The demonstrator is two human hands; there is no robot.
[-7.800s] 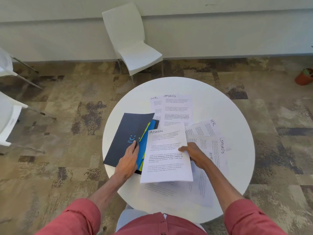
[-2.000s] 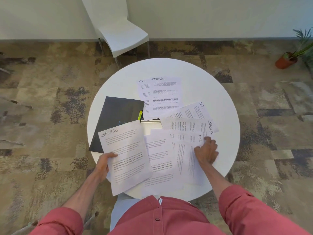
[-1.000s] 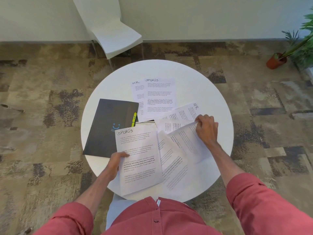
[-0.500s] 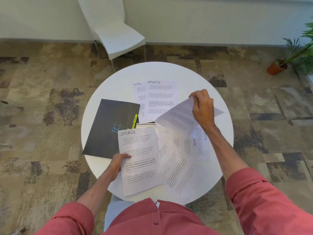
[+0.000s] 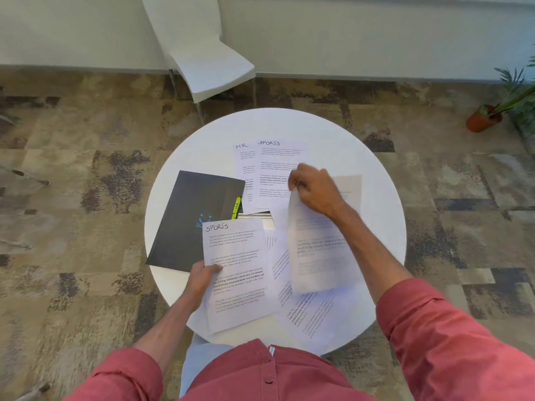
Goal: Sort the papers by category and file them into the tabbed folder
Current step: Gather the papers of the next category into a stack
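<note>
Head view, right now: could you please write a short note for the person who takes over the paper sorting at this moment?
Left hand grips a sheet headed SPORTS by its left edge.
Right hand pinches the top of a lifted sheet; its heading is unreadable.
The dark folder lies closed on the white round table, with a yellow-green tab showing at its right edge.
At the far side, an HR sheet lies under a far SPORTS sheet. Loose sheets lie at the near edge.
Done: sorting begun; filing cannot be told.
Left: sort the rest, file everything.
</note>
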